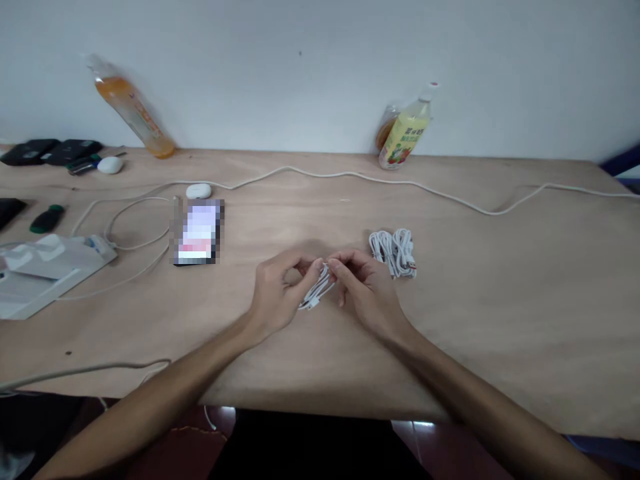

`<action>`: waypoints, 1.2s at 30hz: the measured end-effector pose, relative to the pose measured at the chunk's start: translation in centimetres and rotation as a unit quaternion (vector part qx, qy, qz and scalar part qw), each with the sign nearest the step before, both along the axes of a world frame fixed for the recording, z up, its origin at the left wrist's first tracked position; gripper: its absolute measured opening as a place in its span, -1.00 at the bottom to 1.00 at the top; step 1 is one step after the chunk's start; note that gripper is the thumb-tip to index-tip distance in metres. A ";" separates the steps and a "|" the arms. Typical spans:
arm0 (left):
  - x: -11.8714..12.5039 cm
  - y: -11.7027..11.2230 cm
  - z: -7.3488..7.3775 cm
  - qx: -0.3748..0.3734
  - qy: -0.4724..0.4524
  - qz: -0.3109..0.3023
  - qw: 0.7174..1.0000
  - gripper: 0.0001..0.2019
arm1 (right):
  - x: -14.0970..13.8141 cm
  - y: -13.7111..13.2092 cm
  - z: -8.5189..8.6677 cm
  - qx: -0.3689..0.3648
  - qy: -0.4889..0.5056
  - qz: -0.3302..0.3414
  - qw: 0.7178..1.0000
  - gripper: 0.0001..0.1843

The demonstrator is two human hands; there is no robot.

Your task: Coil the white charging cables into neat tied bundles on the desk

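Observation:
Between my two hands is a white USB cable [316, 291] folded into a small bundle, its plug end hanging low toward me. My left hand [281, 288] pinches the bundle's upper part between thumb and fingers. On the other side my right hand [369, 288] is closed in a pinch at the same upper end, thumb and fingertips almost meeting those of the left. What exactly the fingertips grip is partly hidden. Just beyond my right hand lie coiled white cables [400, 252] on the wooden table [500, 280].
A phone [199, 233] with a lit screen and a white earbud case [199, 191] lie to the left. Farther left is a white power strip [55, 277] with cords. An orange bottle [133, 110] and a yellow-labelled bottle [407, 133] stand by the wall. A long white cord [345, 175] crosses the table.

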State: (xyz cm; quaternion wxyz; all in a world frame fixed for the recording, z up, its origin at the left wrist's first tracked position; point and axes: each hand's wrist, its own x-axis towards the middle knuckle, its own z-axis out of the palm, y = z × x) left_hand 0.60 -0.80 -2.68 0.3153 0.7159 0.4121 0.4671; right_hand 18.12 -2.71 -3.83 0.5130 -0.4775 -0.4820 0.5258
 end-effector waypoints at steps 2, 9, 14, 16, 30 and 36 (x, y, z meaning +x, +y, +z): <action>0.0 0.1 -0.1 0.005 -0.001 0.004 1.000 -0.78 | 0.0 0.0 0.0 0.001 0.001 -0.006 1.000 -0.63; -0.1 0.2 -0.4 0.057 0.026 -0.009 0.998 -0.90 | 0.1 0.1 0.1 0.005 -0.017 -0.003 1.000 -0.69; -0.3 0.4 -0.6 0.114 0.067 -0.014 0.991 -0.90 | 0.2 -0.1 0.0 0.010 -0.059 -0.011 0.998 -0.69; -0.4 0.4 -0.7 0.123 0.074 -0.012 0.990 -0.91 | 0.3 -0.2 0.0 0.019 -0.078 -0.003 0.997 -0.69; 0.1 0.1 -0.6 0.045 0.008 -0.005 0.999 -0.87 | 0.2 0.0 0.6 0.048 -0.011 0.009 0.999 -0.72; 0.1 0.1 -0.4 0.043 -0.010 -0.004 0.999 -0.87 | -0.1 -0.2 0.6 0.045 -0.011 -0.007 0.999 -0.75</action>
